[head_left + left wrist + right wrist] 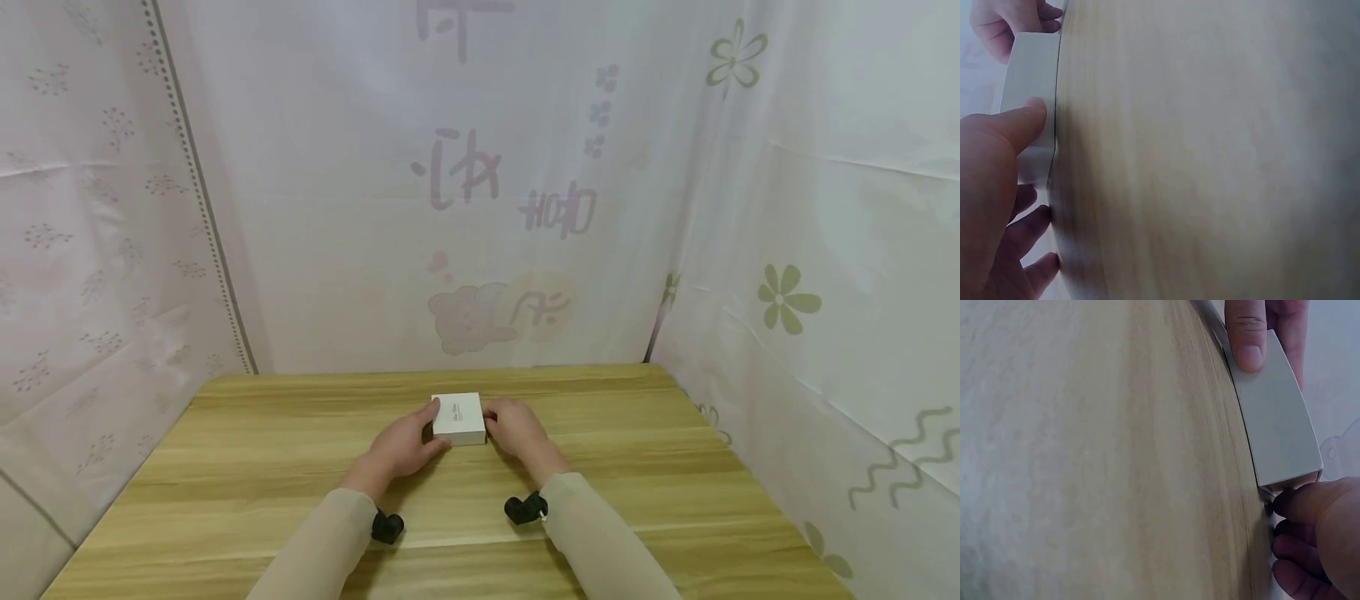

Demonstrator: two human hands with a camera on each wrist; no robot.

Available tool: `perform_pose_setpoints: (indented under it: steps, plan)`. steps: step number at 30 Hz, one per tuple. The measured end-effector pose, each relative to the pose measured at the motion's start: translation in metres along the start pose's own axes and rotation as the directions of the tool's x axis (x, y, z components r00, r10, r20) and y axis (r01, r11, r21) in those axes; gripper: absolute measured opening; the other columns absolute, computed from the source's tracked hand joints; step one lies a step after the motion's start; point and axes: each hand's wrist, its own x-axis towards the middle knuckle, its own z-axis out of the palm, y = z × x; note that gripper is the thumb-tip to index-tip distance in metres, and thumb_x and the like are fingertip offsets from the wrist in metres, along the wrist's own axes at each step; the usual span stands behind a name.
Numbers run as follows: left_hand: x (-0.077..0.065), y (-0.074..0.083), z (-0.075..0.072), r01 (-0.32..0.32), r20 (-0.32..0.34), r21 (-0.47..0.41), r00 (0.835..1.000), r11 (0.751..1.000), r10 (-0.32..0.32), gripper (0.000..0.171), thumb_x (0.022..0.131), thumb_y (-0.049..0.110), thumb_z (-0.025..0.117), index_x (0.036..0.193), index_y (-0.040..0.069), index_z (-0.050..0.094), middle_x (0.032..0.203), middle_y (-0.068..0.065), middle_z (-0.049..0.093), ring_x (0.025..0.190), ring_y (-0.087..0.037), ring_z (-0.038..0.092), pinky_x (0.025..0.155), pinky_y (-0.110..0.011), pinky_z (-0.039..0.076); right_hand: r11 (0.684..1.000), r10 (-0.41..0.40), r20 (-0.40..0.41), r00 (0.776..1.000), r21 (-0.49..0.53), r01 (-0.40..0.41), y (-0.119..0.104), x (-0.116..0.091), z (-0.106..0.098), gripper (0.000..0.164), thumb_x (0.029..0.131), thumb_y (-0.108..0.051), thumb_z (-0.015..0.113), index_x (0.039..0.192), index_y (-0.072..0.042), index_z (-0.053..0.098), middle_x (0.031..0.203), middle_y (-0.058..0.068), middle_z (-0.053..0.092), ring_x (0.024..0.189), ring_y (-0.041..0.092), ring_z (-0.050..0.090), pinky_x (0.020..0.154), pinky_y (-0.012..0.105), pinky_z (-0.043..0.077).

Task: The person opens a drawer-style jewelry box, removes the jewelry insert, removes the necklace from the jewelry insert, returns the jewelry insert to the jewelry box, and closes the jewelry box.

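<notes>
A small flat white box (459, 417) with dark lettering on its lid lies on the wooden table. My left hand (405, 443) grips it from the left, with the thumb (1034, 119) pressed on the near side and a finger on the top edge. On the opposite side, my right hand (516, 427) has its fingers curled in. In the right wrist view, its thumb and fingertips (1288, 503) pinch low at the end of the box. What lies between those fingertips is hidden.
The wood-grain table top (262, 467) runs back to a pale printed curtain (337, 208). More curtain hangs along the left and right sides. Small black devices (387, 527) sit at both sleeve cuffs.
</notes>
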Motion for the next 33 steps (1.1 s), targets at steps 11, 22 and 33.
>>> perform_pose_setpoints:
  steps: [11,22,33]
  plan:
    - [-0.0021,0.0011,0.0013,0.018,0.003,-0.015,1.000,1.000,-0.018,0.083,0.106,0.042,0.075,0.172,0.011,0.037,0.169,-0.016,0.051,0.151,-0.039,0.056,0.122,-0.056,0.050,0.999,0.018,0.016,1.000,-0.028,-0.018,0.0005,-0.0006,0.0029,0.010,0.106,-0.017,0.074,0.107,-0.014,0.083,0.108,0.006,0.079,0.107,0.028,0.074,0.097,0.047,0.063]
    - [0.0020,-0.0016,0.0033,0.014,-0.007,-0.006,1.000,1.000,-0.014,0.084,0.105,0.043,0.075,0.173,0.012,0.036,0.169,-0.016,0.052,0.151,-0.040,0.057,0.122,-0.057,0.050,0.998,0.057,0.016,0.998,-0.011,-0.057,0.0025,-0.0039,-0.0040,0.009,0.106,-0.015,0.073,0.107,-0.013,0.081,0.110,0.007,0.077,0.106,0.028,0.073,0.096,0.047,0.063]
    - [0.0018,-0.0024,0.0039,0.017,-0.008,-0.022,1.000,1.000,-0.017,0.084,0.105,0.042,0.075,0.172,0.011,0.037,0.168,-0.017,0.052,0.151,-0.040,0.056,0.123,-0.057,0.049,0.998,0.056,-0.001,0.998,-0.006,-0.056,0.0063,-0.0031,-0.0019,0.007,0.105,-0.014,0.075,0.105,-0.013,0.081,0.110,0.008,0.077,0.106,0.028,0.073,0.097,0.048,0.062]
